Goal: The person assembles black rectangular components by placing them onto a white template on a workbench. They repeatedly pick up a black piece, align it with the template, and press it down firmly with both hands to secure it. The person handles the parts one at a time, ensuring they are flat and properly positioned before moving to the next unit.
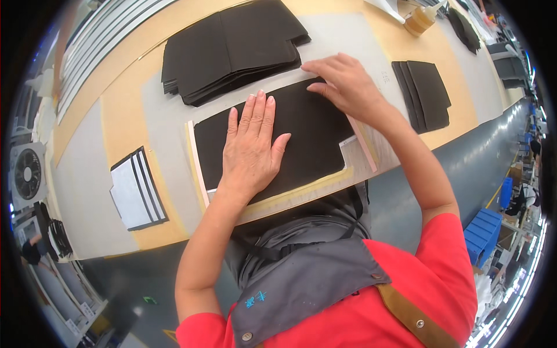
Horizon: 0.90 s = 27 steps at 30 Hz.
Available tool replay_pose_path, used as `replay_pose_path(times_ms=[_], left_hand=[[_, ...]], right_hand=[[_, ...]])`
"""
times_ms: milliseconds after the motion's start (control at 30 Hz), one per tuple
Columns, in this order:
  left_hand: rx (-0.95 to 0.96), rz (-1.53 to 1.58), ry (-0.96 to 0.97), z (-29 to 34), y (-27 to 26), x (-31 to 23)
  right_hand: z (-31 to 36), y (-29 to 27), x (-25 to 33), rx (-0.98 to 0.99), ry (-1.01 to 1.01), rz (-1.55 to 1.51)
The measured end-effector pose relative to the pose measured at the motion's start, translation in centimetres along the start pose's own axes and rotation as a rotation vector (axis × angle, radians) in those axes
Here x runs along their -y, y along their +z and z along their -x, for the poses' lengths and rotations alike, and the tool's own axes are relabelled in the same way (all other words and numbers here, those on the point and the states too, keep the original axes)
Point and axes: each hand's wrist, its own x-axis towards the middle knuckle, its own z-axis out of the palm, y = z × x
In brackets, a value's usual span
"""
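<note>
1. Black flat fabric sheet point(313, 139) is laid on a tan-edged template on the grey worktop point(87, 191).
2. It is pressed flat by the left hand point(252, 145), fingers together.
3. Its upper edge is touched by the spread right hand point(342, 84).
4. Stacked black sheets point(232, 49) lie just beyond.

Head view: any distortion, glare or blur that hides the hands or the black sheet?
Head view: fisheye bends the table edge and darkens the corners; even light, no harsh glare; left hand, right hand and black sheet are sharp.
</note>
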Motion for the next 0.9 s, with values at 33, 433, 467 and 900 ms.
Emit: replay_pose_path(times_ms=[33, 433, 467, 900], left_hand=[[0.012, -0.013, -0.007, 0.1, -0.2, -0.2], [0.058, -0.034, 0.019, 1.1, -0.4, -1.2], [0.057, -0.012, 0.020, 1.1, -0.4, -1.2], [-0.487, 0.466, -0.244, 3.0, -2.2, 1.9]], right_hand=[[-0.4, -0.4, -0.5, 0.049, 0.015, -0.023], [-3.7, -0.6, -2.6, 0.287, -0.050, 0.069], [-3.4, -0.2, -3.0, 0.239, -0.107, 0.108], [2.3, -2.4, 2.9, 0.062, 0.264, -0.521]])
